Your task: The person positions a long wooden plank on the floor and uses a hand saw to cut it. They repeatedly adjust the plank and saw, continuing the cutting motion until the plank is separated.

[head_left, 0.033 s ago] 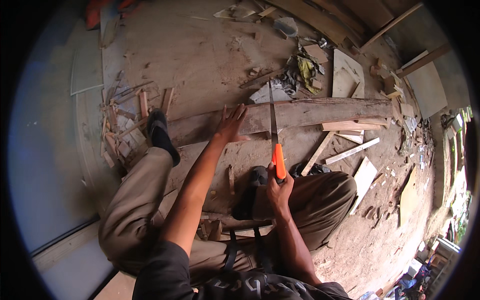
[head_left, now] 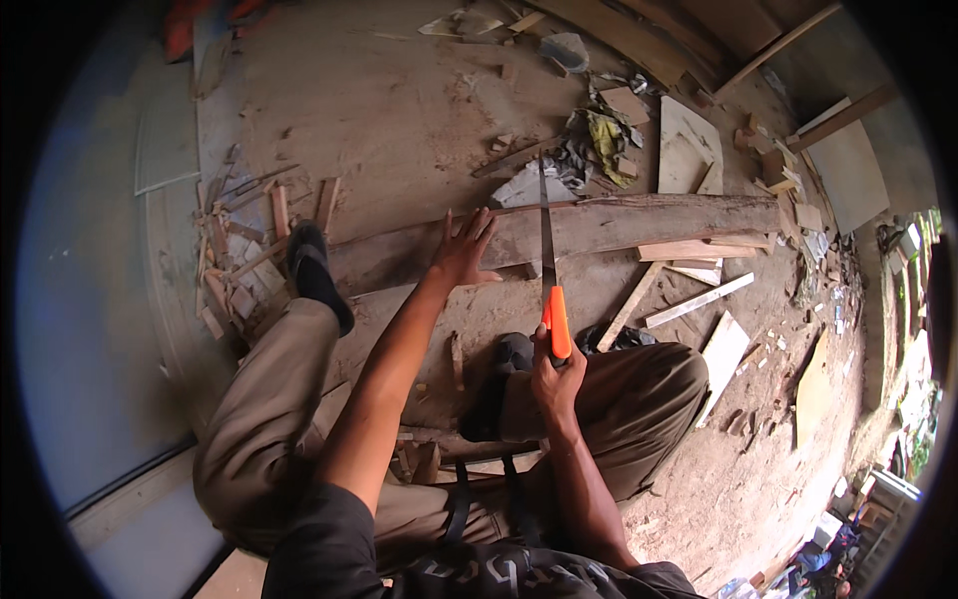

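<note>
A long weathered wooden plank [head_left: 649,225] lies across the ground in front of me. My left hand [head_left: 464,250] rests on it with the fingers spread, to the left of the blade. My right hand [head_left: 557,377] is wrapped round the orange handle of a handsaw [head_left: 560,324]. The saw's narrow blade points away from me and crosses the plank near its middle; whether the teeth have cut into the wood cannot be made out. My left shoe [head_left: 309,250] is at the plank's left end.
Wood offcuts [head_left: 249,240] are heaped at the left. Pale strips [head_left: 699,299] and a white board [head_left: 725,349] lie at the right. Beyond the plank are crumpled plastic sheeting [head_left: 579,150] and a pale panel [head_left: 689,150]. A large bluish panel [head_left: 100,329] borders the left side.
The surroundings sit slightly further left in the picture. My hands' grip and the saw's place across the plank look much the same.
</note>
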The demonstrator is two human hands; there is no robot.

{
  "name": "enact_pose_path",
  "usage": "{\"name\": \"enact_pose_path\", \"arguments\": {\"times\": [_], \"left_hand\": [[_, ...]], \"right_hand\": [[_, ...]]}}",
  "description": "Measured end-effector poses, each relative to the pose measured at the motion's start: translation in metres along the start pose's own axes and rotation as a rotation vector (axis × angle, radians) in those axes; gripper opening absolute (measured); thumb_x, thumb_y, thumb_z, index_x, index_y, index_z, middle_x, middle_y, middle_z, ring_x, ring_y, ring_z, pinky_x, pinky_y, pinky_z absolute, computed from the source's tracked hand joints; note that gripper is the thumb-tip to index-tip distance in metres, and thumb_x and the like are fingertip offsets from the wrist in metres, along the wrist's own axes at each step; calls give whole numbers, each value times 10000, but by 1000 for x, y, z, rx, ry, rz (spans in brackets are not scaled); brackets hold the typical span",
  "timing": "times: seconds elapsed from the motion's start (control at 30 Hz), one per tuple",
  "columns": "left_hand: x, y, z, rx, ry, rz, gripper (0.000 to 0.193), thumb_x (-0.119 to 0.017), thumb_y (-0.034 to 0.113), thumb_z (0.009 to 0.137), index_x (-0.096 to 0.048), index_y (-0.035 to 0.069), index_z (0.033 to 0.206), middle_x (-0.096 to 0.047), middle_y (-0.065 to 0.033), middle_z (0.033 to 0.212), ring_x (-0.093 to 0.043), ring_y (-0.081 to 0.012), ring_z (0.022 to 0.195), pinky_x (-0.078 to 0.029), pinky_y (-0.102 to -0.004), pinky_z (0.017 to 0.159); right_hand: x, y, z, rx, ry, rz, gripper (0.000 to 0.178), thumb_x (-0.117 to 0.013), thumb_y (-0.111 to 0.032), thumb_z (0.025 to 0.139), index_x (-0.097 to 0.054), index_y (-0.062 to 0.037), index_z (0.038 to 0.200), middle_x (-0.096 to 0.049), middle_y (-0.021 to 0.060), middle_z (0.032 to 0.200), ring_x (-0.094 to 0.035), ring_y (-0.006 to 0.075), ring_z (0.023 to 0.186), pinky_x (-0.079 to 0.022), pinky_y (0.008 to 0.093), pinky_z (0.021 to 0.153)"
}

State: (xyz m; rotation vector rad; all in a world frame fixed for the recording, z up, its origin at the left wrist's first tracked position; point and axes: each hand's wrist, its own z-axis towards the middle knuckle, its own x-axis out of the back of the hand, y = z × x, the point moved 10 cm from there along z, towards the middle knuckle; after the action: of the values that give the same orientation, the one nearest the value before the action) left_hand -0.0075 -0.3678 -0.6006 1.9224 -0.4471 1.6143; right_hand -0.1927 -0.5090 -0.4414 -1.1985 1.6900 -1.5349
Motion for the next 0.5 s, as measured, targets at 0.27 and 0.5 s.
{"name": "enact_pose_path", "arguments": {"times": [0.27, 0.5], "left_hand": [[-25, 33, 43, 79, -157, 112, 1110, -627, 649, 763, -45, 98, 1531, -69, -261, 1562, -99, -424, 1447, -130, -815, 981], [-27, 34, 50, 95, -221, 178, 1114, -602, 670, 765, -26, 106, 1533, -83, -257, 1563, -118, -409, 1447, -135, -811, 985]], "right_hand": [[47, 20, 35, -82, 206, -27, 279, -642, -238, 941, -596, 8, 816, -501, -51, 656, -446, 45, 628, -378, 230, 561], [40, 15, 27, -103, 194, 157, 204, -659, -188, 927, -606, -25, 816, -514, -63, 671, -448, 25, 616, -368, 216, 542]]}}
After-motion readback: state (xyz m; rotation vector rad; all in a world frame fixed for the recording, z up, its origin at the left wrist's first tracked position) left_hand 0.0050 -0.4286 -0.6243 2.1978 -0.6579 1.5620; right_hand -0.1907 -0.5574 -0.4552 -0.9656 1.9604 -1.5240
